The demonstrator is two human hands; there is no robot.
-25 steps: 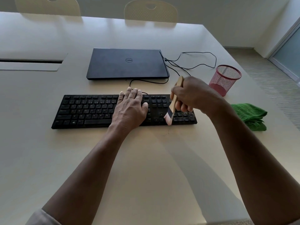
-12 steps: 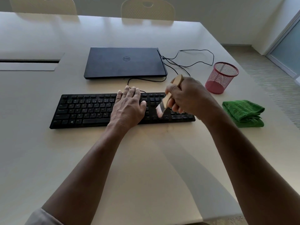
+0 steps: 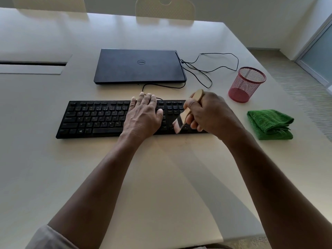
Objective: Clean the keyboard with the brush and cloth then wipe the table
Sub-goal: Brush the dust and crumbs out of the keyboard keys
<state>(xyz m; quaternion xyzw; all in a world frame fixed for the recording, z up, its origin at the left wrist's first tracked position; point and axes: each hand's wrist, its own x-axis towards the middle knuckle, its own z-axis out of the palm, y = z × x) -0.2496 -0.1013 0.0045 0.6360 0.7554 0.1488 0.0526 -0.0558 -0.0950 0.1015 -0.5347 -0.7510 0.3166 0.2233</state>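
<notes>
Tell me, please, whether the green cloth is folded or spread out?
Folded. The cloth lies in a thick bundle with stacked layers on the table, right of the keyboard, untouched.

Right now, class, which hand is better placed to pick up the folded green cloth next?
Right: the right hand is nearer the folded green cloth, though it holds the wooden brush; the left hand presses the black keyboard.

Two pale chairs (image 3: 164, 9) behind the counter (image 3: 161, 186), white wall (image 3: 251, 20), striped floor (image 3: 301, 87), frosted window (image 3: 319, 58) at right.
</notes>
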